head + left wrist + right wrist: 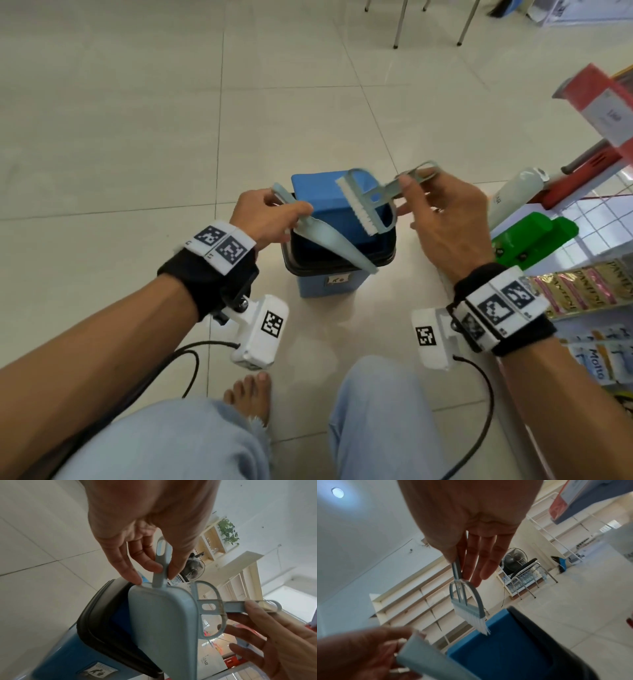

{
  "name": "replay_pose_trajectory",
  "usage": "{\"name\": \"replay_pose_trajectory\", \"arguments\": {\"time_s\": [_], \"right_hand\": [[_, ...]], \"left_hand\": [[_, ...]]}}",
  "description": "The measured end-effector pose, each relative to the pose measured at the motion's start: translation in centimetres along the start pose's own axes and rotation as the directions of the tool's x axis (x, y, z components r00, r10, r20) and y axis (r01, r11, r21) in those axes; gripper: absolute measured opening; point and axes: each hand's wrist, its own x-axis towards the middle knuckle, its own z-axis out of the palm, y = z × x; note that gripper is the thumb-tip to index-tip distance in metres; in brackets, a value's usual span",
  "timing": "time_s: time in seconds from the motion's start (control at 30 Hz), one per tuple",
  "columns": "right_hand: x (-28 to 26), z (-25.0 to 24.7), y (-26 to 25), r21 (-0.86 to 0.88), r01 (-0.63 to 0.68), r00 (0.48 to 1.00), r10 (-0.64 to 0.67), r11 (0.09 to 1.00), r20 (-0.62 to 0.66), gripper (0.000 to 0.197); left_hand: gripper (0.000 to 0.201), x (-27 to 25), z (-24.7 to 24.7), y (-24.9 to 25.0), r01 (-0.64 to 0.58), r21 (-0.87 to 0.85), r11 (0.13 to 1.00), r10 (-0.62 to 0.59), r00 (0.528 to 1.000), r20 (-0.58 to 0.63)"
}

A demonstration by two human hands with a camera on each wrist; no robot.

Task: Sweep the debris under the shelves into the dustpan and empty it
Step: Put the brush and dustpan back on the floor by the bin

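A small blue bin (329, 284) with a black liner and a raised blue lid (329, 192) stands on the floor before my knees. My left hand (270, 214) pinches the handle of a pale blue-grey dustpan (329, 243), tilted mouth-down over the bin opening; in the left wrist view the dustpan (163, 622) shows its underside, its handle between the left hand's (154, 566) fingertips. My right hand (442, 212) pinches the handle of a small brush (363, 205) with white bristles above the bin, beside the pan. In the right wrist view, the brush (471, 605) hangs from the thumb and fingers of that hand (462, 566).
A shelf rack on the right holds a green box (534, 236), a white bottle (513, 195) and sachet strips (589, 287). My bare foot (250, 394) and jeans-clad knees are below. Chair legs (400, 24) stand far back on the tiled floor.
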Motion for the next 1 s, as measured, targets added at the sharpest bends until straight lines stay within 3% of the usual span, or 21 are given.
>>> {"name": "replay_pose_trajectory", "arguments": {"time_s": [0.1,0.2,0.37,0.57,0.73,0.9,1.0], "right_hand": [[0.3,0.3,-1.0,0.176,-0.169,0.986,0.167,0.970,0.031,0.024],[-0.1,1.7,-2.1,0.336,-0.356,0.933,0.310,0.872,0.184,0.029],[-0.9,5.4,-3.3,0.360,-0.476,0.857,0.332,0.803,0.394,0.024],[-0.7,8.5,-4.7,0.245,-0.316,0.863,0.171,0.917,0.475,0.021],[-1.0,12.3,-6.1,0.131,-0.116,0.821,0.021,0.985,0.570,0.027],[-2.1,17.4,-5.6,0.139,-0.088,0.788,-0.017,0.986,0.615,0.030],[-4.0,21.3,-3.9,0.054,-0.099,0.743,0.038,0.994,0.668,0.026]], "left_hand": [[0.033,-0.2,-0.7,-0.1,0.059,-0.106,0.993,-0.057,0.998,0.017],[0.020,-0.3,-2.3,-1.1,0.107,-0.200,0.974,-0.098,0.994,0.056],[0.031,-0.2,-5.1,-3.7,0.184,-0.324,0.928,-0.148,0.980,0.133],[0.035,0.7,-8.3,-6.2,0.177,-0.371,0.912,-0.130,0.980,0.148],[0.012,1.8,-11.4,-8.1,0.134,-0.259,0.956,-0.113,0.989,0.097],[0.017,3.5,-13.1,-11.1,0.166,-0.060,0.984,-0.164,0.986,0.042],[0.024,4.8,-12.9,-13.4,0.235,-0.065,0.970,-0.233,0.972,0.027]]}}
